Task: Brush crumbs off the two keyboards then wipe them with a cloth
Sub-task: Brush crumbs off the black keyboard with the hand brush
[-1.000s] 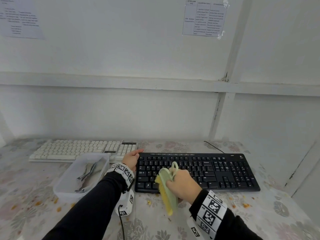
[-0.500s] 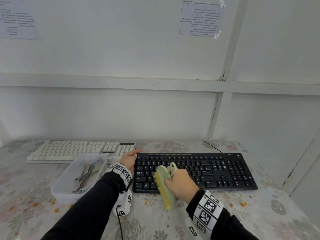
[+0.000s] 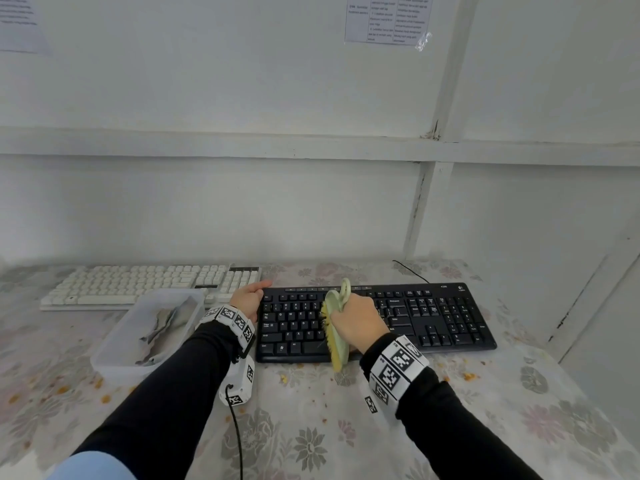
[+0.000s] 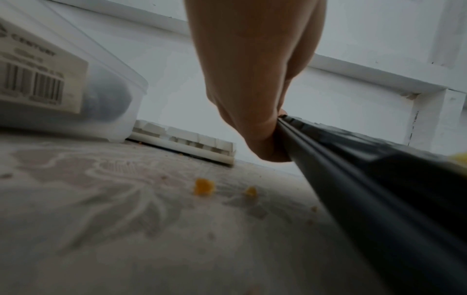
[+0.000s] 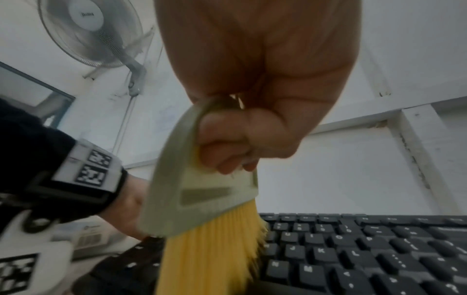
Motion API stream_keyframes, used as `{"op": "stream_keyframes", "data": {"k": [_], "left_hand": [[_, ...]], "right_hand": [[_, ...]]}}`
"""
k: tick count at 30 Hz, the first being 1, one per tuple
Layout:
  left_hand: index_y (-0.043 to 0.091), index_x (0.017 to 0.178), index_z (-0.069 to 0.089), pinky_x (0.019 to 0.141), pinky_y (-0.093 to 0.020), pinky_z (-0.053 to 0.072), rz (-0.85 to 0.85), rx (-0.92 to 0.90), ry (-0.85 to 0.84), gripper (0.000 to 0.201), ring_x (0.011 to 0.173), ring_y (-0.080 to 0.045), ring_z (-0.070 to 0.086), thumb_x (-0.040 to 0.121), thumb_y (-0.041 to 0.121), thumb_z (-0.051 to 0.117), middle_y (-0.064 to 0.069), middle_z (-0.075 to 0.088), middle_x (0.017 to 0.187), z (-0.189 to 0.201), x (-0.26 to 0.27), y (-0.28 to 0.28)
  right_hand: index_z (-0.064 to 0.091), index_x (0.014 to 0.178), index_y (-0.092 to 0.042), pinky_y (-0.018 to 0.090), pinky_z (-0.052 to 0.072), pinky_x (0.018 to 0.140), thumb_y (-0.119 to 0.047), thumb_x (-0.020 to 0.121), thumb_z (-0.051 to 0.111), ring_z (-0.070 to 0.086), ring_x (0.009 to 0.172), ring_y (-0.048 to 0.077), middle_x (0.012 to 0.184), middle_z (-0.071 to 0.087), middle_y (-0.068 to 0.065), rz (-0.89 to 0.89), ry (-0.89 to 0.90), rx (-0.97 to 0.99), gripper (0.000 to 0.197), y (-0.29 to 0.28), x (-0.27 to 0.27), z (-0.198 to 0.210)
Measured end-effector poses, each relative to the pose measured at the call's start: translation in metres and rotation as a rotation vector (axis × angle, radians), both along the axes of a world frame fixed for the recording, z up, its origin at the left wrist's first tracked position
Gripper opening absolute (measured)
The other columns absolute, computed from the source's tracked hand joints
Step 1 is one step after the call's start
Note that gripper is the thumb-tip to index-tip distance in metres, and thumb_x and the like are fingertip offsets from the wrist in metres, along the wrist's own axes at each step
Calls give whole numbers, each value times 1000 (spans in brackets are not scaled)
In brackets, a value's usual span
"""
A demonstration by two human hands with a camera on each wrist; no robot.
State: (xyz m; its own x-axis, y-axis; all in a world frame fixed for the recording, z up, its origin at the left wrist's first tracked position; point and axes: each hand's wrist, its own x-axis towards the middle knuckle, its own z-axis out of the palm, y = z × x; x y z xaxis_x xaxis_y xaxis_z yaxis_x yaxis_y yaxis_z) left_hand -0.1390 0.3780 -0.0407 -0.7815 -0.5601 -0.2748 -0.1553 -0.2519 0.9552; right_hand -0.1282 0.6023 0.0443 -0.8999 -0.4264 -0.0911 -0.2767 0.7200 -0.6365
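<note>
Head view: right hand [image 3: 358, 320] grips brush [image 3: 335, 336] (yellow bristles) — on black keyboard [image 3: 433, 317]

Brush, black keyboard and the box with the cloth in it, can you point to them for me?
brush [image 5: 202, 199], right wrist view, on its pale green plastic back.
black keyboard [image 3: 450, 317], head view, on the keys at its right end.
plastic box [image 3: 114, 344], head view, on its near left rim.
</note>
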Motion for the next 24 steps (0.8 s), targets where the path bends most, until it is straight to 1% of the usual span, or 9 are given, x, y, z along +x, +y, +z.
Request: {"op": "stream_keyframes", "data": {"k": [3,4,6,8,11,14,19,21,24], "left_hand": [[-1,129,50,81,-35,51,-15,12,5,41,90,-26,58,98,-7,24,-27,54,124,4,1,1],[-2,129,50,83,-36,50,-14,22,0,41,93,-27,57,98,-8,24,-26,55,122,6,2,2],[-2,130,49,70,-31,55,-7,53,-11,44,83,-24,58,95,-12,22,-21,60,102,8,3,4],[-3,131,47,58,-27,55,-14,78,-26,46,77,-20,57,94,-14,21,-14,57,89,9,3,4],[-2,133,45,64,-28,51,-20,77,-26,47,78,-20,58,95,-13,21,-13,57,89,8,4,4],[-3,131,47,52,-22,56,-1,76,-8,48,77,-20,58,93,-15,21,-13,57,88,9,4,6],[-4,128,49,48,-20,55,14,68,10,47,76,-21,59,91,-17,23,-16,59,91,9,5,8],[-3,128,49,48,-21,55,10,63,13,48,76,-21,59,91,-17,23,-19,59,100,10,6,7],[-2,128,50,48,-20,55,10,66,14,47,76,-21,60,92,-17,24,-18,60,101,10,7,7]], "right_hand": [[42,68,-11,28,47,61,-16,92,42,51,70,19,75,46,0,49,-66,21,25,9,9,6],[42,68,-10,25,45,58,-17,94,41,50,68,18,75,46,0,47,-59,9,26,10,7,11],[40,62,-12,16,37,45,-22,97,40,47,57,14,65,45,-1,9,7,-61,36,11,-1,18],[38,57,-14,13,33,39,-27,98,40,43,49,13,56,43,-1,-44,91,-123,43,10,-11,22],[38,58,-14,17,32,40,-30,98,40,41,46,9,56,43,-1,-67,108,-72,43,11,-22,18],[38,58,-14,19,36,46,-28,97,40,42,49,9,60,44,-1,-56,69,-4,41,19,-19,9],[36,60,-14,13,33,39,-19,95,42,41,49,8,64,42,-1,12,-88,45,36,39,5,2],[34,60,-14,11,29,34,-17,94,43,38,49,8,63,40,-2,33,-78,71,36,40,8,8],[37,59,-15,9,28,35,-20,97,42,38,46,6,59,41,-3,19,1,-40,38,31,2,20]]}}
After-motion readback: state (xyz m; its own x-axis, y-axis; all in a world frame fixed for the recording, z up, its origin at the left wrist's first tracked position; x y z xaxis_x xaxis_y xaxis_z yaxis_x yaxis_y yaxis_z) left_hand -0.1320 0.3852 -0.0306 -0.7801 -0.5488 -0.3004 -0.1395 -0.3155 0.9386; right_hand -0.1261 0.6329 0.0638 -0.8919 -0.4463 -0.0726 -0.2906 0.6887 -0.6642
